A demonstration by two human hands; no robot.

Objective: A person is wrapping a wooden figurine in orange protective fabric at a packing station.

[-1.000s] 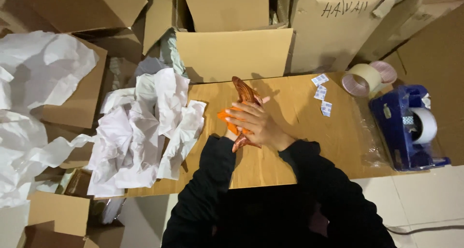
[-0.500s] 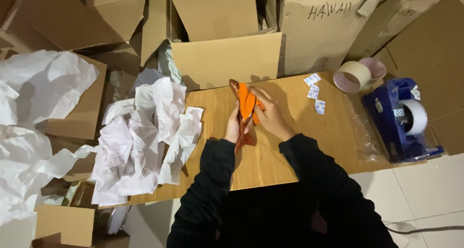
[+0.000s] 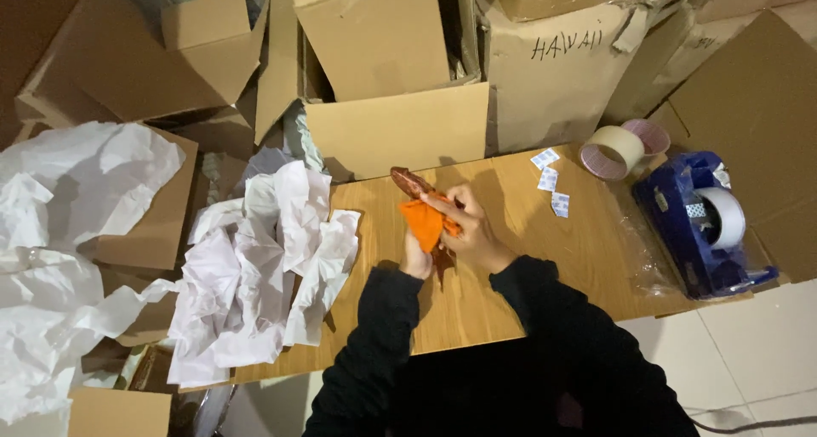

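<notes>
The orange cloth (image 3: pixel 423 222) sits in your two hands above the middle of the wooden table (image 3: pixel 545 258), folded over a dark reddish-brown piece (image 3: pixel 411 182) whose upper end sticks out toward the far edge and whose lower end shows just below your hands.

Going from the biggest things down: cardboard boxes (image 3: pixel 400 131) crowd the far side of the table and the left, one with an open flap standing right behind your hands. White crumpled paper (image 3: pixel 264 267) lies in a heap over the left end of the table, and more of it spills across the boxes at the left. On the right end, a blue tape dispenser (image 3: pixel 702 224) holds a white roll and rests on a clear plastic bag (image 3: pixel 642 258). Beside it, toward the far edge, lies a loose tape roll (image 3: pixel 611 152) touching a second, pinkish one. Three small white packets (image 3: pixel 549 180) lie between the rolls and your hands.

Your right hand (image 3: pixel 472 228) has its fingers curled and pressed around the cloth from the right, pinching it against the dark piece. Your left hand (image 3: pixel 415 258) is mostly hidden beneath the cloth; it grips the bundle from below, though you cannot tell how its fingers lie.
</notes>
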